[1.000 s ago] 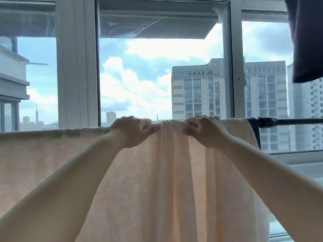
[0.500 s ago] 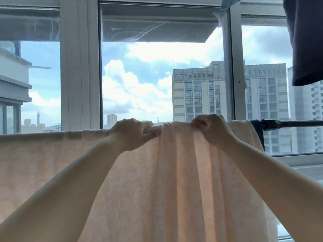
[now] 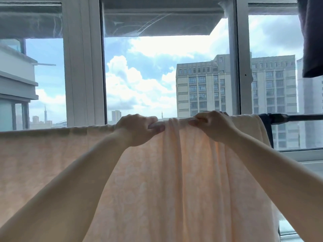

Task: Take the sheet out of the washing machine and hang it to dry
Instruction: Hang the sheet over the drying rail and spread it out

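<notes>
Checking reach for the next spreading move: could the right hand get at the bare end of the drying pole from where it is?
Probably yes. The right hand grips the sheet on the pole, whose bare end lies just to its right, with only the sheet's edge and a dark cloth between.

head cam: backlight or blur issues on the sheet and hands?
Head view: strong backlight from the window; the sheet glows through where light passes, its pattern faint. Both hands, left and right, and the arms sit in shade, soft, with low detail. Clouds near blown out. The frame bends slightly at the edges.
</notes>
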